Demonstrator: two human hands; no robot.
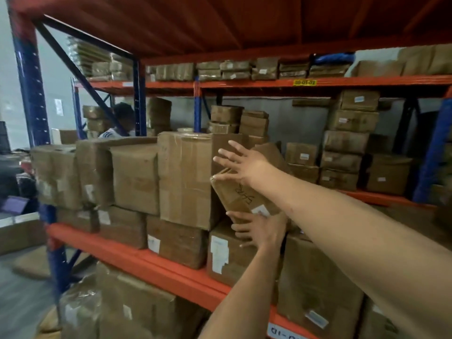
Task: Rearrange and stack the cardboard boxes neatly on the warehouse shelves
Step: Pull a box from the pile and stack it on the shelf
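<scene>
A small cardboard box (pixel 241 199) with handwriting and a white label leans tilted against the tall taped box (pixel 186 177) on the middle shelf. My left hand (pixel 256 228) reaches up from below and presses against the tilted box's lower edge, holding it. My right hand (pixel 242 165) is at the box's top corner, fingers spread wide and thumb touching the upper edge. The tilted box sits above a larger labelled box (pixel 227 255). Its far side is hidden behind my right arm.
Rows of boxes fill the orange shelf beam (pixel 151 265) to the left. Stacks of smaller boxes (pixel 347 143) stand on the rear rack. A blue upright (pixel 31 81) frames the left end. A person (pixel 122 118) is behind the rack. More boxes (pixel 137 309) sit below.
</scene>
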